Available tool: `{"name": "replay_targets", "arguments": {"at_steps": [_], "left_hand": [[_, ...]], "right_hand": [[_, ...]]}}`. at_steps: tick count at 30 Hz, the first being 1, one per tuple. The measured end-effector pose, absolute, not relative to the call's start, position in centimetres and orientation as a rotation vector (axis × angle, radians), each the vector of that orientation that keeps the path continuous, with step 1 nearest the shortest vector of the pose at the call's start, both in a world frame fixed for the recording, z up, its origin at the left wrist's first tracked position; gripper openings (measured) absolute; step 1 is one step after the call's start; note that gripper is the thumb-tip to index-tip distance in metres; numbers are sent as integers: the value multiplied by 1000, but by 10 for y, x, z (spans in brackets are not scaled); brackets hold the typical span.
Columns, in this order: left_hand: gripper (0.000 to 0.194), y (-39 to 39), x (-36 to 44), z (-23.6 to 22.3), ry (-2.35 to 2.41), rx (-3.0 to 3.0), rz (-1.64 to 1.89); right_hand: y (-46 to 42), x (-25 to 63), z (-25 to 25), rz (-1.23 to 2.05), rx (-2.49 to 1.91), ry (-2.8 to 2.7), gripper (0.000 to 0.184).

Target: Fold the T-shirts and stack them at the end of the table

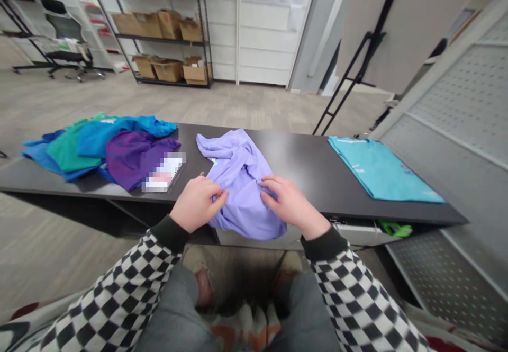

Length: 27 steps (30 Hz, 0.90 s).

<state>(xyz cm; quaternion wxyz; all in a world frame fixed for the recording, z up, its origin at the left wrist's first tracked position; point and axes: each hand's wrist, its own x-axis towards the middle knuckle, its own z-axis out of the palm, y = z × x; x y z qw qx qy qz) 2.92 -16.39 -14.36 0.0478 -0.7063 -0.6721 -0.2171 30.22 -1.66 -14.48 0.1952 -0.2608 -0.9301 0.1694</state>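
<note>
Two bare hands are working at one lavender garment at the centre of the frame. The left hand is touching the left side of the lavender garment, its fingers curling toward the thumb; the right hand is touching the right side, fingers bending, thumb below. Whether either is gripping the cloth, one cannot tell. The garment is lying crumpled on one dark bench, its near end hanging over the front edge. Two checked sleeves, left and right, are reaching in from the lower corners.

At right, one turquoise garment is lying folded flat, showing small marks too tiny to read. At left, one purple garment is resting in a heap with a green garment and several blue ones, overlapping too much for a sure count. Beside them, one flat card is lying blurred into squares, its print illegible. The lavender garment is bearing one small green-and-white mark, also unreadable. At upper left, three cardboard boxes are standing on a low shelf.
</note>
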Motion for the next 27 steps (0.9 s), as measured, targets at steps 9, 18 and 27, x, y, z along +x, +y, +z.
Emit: {"name": "replay_targets", "arguments": {"at_steps": [9, 18, 27], "left_hand": [[52, -171, -4, -144, -2253, -1773, -634], [19, -175, 14, -129, -2214, -1627, -617], [49, -102, 76, -126, -2320, -2179, -609]], "right_hand": [[13, 346, -143, 274, -1153, -2498, 22], [13, 339, -134, 128, -1324, -2347, 25], [28, 307, -143, 314, -1095, -2545, 31]]}}
